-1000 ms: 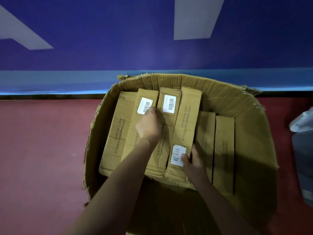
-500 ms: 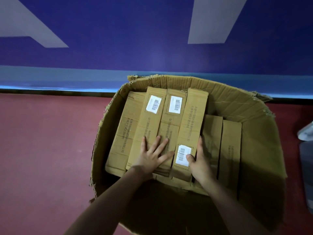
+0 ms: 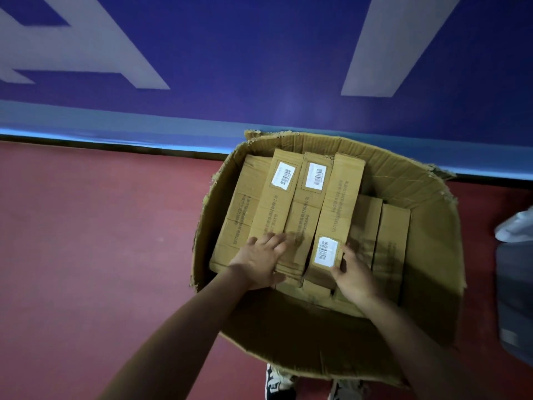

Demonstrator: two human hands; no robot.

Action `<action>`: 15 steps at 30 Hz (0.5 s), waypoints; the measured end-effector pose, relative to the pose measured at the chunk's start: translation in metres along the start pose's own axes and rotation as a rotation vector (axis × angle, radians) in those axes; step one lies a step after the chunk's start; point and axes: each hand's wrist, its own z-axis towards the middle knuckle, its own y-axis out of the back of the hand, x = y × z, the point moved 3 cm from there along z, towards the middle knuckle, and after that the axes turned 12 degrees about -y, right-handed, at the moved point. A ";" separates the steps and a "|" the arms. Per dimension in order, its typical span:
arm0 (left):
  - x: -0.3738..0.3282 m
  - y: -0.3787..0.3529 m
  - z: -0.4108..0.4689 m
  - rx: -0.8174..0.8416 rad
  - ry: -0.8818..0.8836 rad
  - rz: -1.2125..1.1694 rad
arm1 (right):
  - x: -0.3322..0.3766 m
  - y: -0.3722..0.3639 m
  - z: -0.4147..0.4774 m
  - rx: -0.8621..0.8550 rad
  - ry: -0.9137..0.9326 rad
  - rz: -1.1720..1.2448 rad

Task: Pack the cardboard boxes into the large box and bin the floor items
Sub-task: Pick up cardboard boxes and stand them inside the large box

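A large torn cardboard box (image 3: 427, 255) stands on the red floor against a blue wall. Several long narrow cardboard boxes lie side by side inside it; three upper ones carry white barcode labels. My left hand (image 3: 261, 262) lies flat with fingers spread on the near ends of the two left labelled boxes (image 3: 277, 203). My right hand (image 3: 353, 274) holds the near right edge of the third labelled box (image 3: 341, 203), thumb beside its label. Two lower boxes (image 3: 390, 241) sit to the right.
A grey bin with a pale bag (image 3: 516, 284) stands at the right edge. Open red floor (image 3: 101, 241) spreads to the left. My shoes (image 3: 279, 385) show under the large box's near flap.
My left hand came back from the far labels to the near ends and flattened. The right hand stayed on the third box's near edge. The view shifted so the box sits further right.
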 end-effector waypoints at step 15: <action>-0.096 0.136 -0.204 -0.315 0.276 -0.607 | 0.095 0.126 -0.241 -0.031 0.386 -0.598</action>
